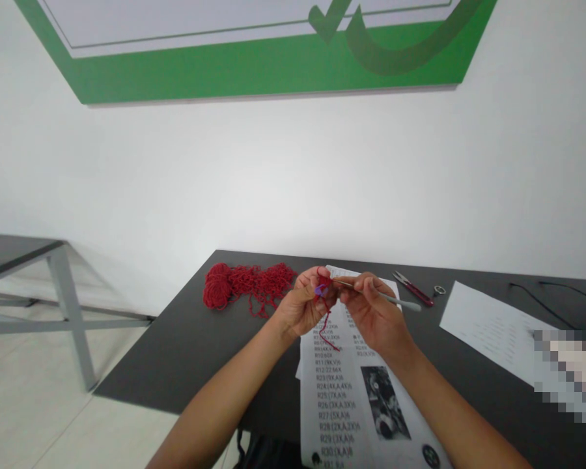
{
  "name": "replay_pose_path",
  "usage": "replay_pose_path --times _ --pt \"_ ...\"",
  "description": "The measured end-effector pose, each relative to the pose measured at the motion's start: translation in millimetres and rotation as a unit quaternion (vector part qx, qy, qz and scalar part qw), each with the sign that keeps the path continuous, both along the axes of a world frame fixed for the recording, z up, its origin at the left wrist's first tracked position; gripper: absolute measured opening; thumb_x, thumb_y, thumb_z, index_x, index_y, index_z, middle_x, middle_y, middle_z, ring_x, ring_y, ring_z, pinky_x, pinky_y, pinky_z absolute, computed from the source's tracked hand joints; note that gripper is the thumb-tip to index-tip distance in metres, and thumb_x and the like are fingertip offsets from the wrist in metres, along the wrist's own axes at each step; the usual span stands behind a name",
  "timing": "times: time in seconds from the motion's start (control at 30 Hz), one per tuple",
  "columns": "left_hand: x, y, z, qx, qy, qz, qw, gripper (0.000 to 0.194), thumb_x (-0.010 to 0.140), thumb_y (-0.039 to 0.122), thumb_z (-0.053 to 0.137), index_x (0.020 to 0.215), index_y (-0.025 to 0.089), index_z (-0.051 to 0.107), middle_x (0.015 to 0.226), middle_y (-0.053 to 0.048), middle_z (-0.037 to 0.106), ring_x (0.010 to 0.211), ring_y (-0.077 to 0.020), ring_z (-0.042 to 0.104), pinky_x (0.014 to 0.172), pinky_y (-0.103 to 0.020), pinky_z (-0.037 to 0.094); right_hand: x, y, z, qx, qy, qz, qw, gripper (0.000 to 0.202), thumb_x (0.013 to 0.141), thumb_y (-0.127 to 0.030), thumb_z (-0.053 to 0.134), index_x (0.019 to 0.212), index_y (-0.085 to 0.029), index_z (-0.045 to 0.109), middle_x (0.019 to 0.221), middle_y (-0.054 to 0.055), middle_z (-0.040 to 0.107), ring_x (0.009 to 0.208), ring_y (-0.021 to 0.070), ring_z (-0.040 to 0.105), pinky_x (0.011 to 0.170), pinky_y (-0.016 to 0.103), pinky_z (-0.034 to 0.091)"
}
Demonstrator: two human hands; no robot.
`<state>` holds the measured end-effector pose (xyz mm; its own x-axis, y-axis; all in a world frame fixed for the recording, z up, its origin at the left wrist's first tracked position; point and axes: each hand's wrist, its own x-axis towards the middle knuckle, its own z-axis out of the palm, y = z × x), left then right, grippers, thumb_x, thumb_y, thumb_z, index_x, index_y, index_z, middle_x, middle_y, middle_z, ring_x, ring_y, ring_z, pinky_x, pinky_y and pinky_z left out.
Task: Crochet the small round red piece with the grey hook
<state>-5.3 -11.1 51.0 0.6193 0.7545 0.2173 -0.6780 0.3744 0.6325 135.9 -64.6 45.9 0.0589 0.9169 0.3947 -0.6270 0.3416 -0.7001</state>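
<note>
Pinched in my left hand (303,303) is a small piece of red crochet work (325,284) with a purple stitch marker (321,290) on it. A loose strand of red yarn (326,332) hangs below it over the paper. My right hand (374,312) is closed round a crochet hook (404,303) with a grey handle, its metal tip touching the crochet work. To the left of my hands, a ball of red yarn (218,286) lies on the dark table, with a loose tangle of the same yarn (261,281) beside it.
Under my hands lies a printed pattern sheet (334,391). Small scissors (415,288) and a metal ring (439,290) rest behind my right hand. Farther right are another paper (488,332) and dark eyeglasses (542,303). A second table (19,251) stands at left, and a wall is behind.
</note>
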Motion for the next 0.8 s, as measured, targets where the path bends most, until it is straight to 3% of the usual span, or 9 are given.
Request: replay_pose_path --times 0.13,0.27,0.37,0.63,0.8 --pt "3.8 3.3 -3.0 0.061 0.043 0.05 0.996 0.039 0.064 0.035 0.098 0.087 0.015 0.074 0.066 -0.001 0.068 0.047 -0.0047 0.049 0.043 -0.015 0.034 -0.9 7.3 -5.1 -0.041 0.054 0.011 0.998 0.021 0.083 -0.046 0.084 0.078 -0.028 0.076 0.093 -0.003 0.083 0.068 0.0111 0.068 0.074 0.026 0.061" --pt "9.6 6.8 -5.4 0.139 0.096 0.18 0.969 0.038 0.063 0.034 0.098 0.086 0.014 0.074 0.066 0.0 0.071 0.049 -0.0063 0.054 0.048 -0.017 0.041 -3.4 14.5 -14.5 -0.027 0.05 -0.066 0.996 0.019 0.081 -0.046 0.086 0.081 -0.03 0.076 0.097 -0.003 0.083 0.08 0.0151 0.073 0.084 0.033 0.061" --pt "15.2 3.7 -6.0 0.143 0.107 0.233 0.956 0.036 0.064 0.031 0.097 0.087 0.015 0.075 0.07 -0.001 0.074 0.054 -0.0083 0.06 0.054 -0.02 0.049 -5.5 17.9 -19.4 -0.024 0.032 -0.108 0.993 0.021 0.079 -0.049 0.086 0.082 -0.031 0.077 0.097 -0.002 0.083 0.09 0.0198 0.075 0.092 0.041 0.061" --pt "20.4 -3.9 -11.4 0.147 0.142 0.279 0.938 0.043 0.066 0.033 0.095 0.101 0.016 0.078 0.085 -0.006 0.08 0.07 -0.0167 0.07 0.066 -0.028 0.058 3.4 19.1 -29.7 -0.017 -0.099 -0.201 0.974 0.028 0.087 -0.053 0.077 0.09 -0.025 0.076 0.101 0.006 0.081 0.098 0.0254 0.074 0.093 0.046 0.059" --pt "18.1 -4.3 -18.0 0.209 0.224 0.29 0.907 0.043 0.074 0.033 0.089 0.114 0.019 0.08 0.098 -0.008 0.081 0.083 -0.0192 0.072 0.076 -0.03 0.059 12.0 18.2 -26.2 0.001 -0.186 -0.238 0.953 0.023 0.09 -0.048 0.075 0.094 -0.026 0.077 0.095 0.005 0.079 0.092 0.0235 0.072 0.088 0.041 0.057"
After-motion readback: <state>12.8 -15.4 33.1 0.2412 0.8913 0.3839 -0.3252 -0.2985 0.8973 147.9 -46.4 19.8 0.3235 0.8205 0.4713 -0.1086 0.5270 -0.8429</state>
